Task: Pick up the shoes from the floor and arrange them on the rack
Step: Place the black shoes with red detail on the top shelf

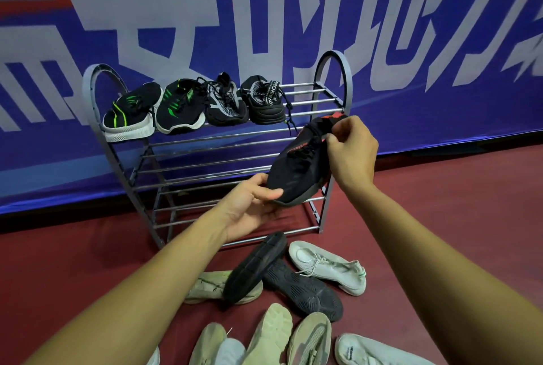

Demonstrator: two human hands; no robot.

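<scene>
A black sneaker with red marks hangs tilted in the air in front of the right side of the grey metal shoe rack. My left hand grips its toe from below, thumb on top. My right hand pinches its heel collar. Several dark sneakers stand in a row on the rack's top shelf. The lower shelves hold nothing.
Several shoes lie in a heap on the red floor before the rack: two black ones sole-up, a white sneaker and pale beige ones near the bottom edge. A blue banner wall stands right behind the rack.
</scene>
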